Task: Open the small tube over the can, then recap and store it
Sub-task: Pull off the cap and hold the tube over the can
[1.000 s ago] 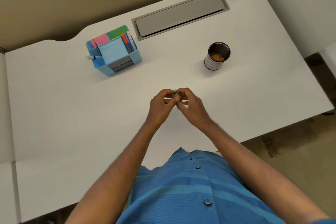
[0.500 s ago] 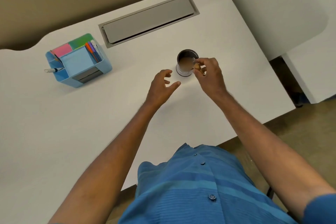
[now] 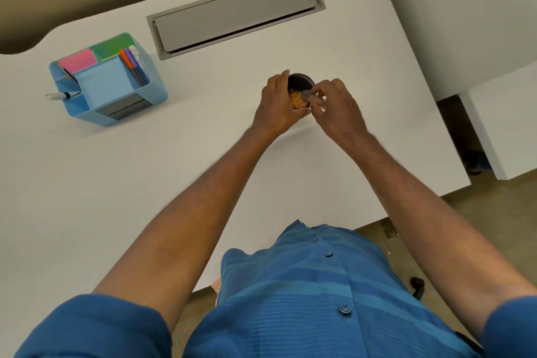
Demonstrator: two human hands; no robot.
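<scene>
Blue shirt [image 3: 305,293] seen nearest, both forearms stretched over white desk [image 3: 145,183]. Left hand [image 3: 276,104] wrapped around can [image 3: 302,81], presumably to steady it. Small tube [image 3: 312,97] pinched in right hand [image 3: 334,107] fingertips, held tilted over can mouth, likely so contents fall inside. Cap state cannot be told. Blue organizer [image 3: 107,81] set well apart, far left; grey cable tray [image 3: 235,11] beyond.

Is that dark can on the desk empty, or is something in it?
Not empty. Looking down past the can's rim, orange-brown bits show inside, between the left hand and right hand.
</scene>
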